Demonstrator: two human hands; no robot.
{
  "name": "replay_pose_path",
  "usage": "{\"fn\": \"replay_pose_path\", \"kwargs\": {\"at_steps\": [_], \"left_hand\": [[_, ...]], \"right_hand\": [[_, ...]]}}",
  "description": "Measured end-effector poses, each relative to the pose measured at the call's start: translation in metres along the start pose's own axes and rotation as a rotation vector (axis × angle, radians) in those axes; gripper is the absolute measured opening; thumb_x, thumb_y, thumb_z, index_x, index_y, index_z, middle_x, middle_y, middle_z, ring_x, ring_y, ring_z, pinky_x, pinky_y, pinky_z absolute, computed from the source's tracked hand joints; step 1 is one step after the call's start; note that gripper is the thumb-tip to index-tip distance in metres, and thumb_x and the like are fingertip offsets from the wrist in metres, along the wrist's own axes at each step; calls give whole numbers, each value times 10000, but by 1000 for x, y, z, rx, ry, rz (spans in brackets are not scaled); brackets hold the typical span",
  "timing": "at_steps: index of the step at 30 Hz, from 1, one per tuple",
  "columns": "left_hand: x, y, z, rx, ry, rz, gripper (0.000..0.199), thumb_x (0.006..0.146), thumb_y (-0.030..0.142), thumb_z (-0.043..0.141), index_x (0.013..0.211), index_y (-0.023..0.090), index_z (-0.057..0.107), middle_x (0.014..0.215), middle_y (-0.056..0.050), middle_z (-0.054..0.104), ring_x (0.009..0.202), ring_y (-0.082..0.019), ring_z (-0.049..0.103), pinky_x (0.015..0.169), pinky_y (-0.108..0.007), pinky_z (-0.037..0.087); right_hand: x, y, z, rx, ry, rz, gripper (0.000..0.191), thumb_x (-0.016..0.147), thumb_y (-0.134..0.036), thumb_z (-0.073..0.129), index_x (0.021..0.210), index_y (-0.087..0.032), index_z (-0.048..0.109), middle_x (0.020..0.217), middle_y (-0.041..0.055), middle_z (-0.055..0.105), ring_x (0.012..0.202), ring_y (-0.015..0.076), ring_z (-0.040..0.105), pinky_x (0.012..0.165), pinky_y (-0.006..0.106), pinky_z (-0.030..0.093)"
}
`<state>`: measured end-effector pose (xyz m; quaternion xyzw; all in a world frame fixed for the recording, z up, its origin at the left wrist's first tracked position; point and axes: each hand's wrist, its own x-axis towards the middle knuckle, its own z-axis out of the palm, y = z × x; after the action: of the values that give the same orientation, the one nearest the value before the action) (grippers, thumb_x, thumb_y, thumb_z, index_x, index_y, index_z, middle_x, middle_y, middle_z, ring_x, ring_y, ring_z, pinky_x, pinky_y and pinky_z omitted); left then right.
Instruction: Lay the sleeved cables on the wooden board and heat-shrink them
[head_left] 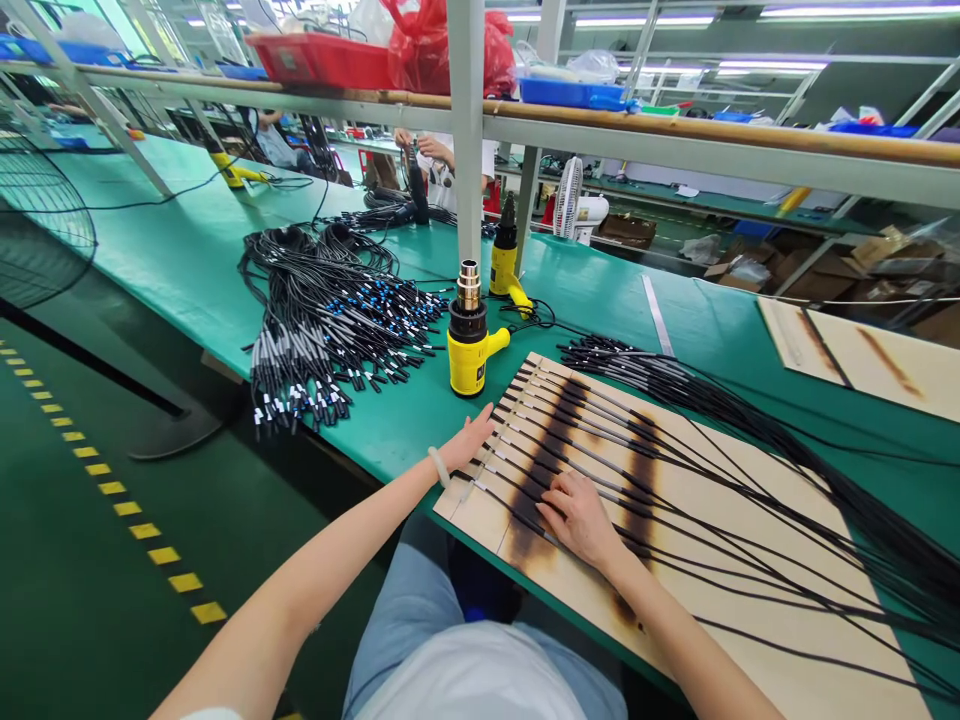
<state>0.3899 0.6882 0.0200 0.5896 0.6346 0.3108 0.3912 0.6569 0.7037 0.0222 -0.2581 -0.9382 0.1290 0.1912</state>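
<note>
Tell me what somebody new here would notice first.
Probably the nearer yellow heat gun, standing nozzle-up on the green table just beyond the left hand. Next come the dark, scorched-looking bands across the pale board by the right hand, then the big heap of black cables to the gun's left.

from my feed i see a shelf (712,130) holding a red tray (322,62) beside a red plastic bag (420,50), a blue tray (574,94) right of the post (466,150), a white fan (570,198) beyond, and striped tape (138,531) on the floor (67,600).
</note>
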Motion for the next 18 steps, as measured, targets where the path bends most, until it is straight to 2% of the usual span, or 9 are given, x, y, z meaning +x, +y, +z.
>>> {"fn": "replay_pose_path", "kwargs": {"at_steps": [5, 12, 18], "left_hand": [[1, 3, 6, 3, 36, 1, 799, 863, 680, 71, 1516, 224, 128, 1566, 28, 160, 1458, -192, 87, 1198, -397, -46], [4, -3, 8, 73, -1, -24, 806, 851, 692, 41, 1517, 241, 94, 1575, 39, 119, 1458, -188, 81, 1194, -397, -39], [5, -6, 10, 19, -3, -15, 797, 856, 677, 57, 1517, 232, 81, 1580, 36, 112, 1460, -173, 76, 1191, -396, -71]], "right_hand": [[0, -1, 0, 6, -16, 3, 190, 893, -199, 513, 793, -172, 672, 832, 72, 603, 800, 198, 492, 706, 346, 367], [0, 2, 1, 10, -6, -2, 182, 890, -198, 511, 790, -172, 661, 818, 73, 602, 800, 200, 498, 703, 342, 375], [-3, -7, -2, 33, 14, 18, 182, 907, -249, 508, 835, -171, 655, 857, 85, 604, 817, 206, 509, 725, 350, 380]]}}
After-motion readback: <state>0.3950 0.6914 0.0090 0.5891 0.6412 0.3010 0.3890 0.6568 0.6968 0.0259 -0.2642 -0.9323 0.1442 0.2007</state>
